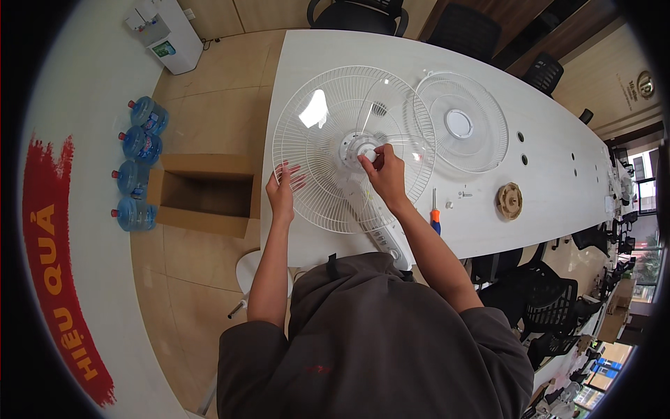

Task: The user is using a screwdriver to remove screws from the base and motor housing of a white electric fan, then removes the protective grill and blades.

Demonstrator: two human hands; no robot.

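A white electric fan lies on the table, with its round wire rear grille point(314, 202) and clear blades point(380, 98) around a central hub. My right hand point(388, 178) is closed in a pinch on the white round nut point(367, 149) at the hub. At the grille's left rim is my left hand point(281, 197), its thumb in front and its fingers behind the wires, gripping the edge. Below the grille, the fan's white control body point(388, 237) slopes down toward my torso. A second wire grille point(481, 143) with a white centre disc lies just right of the fan.
Right of my right forearm, an orange-and-blue screwdriver point(435, 213) lies near small loose hardware point(449, 205) and a tan round part point(509, 201). An open cardboard box point(202, 222) stands on the floor at left, beside several blue water bottles point(134, 178). Black chairs point(464, 31) surround the table point(481, 223).
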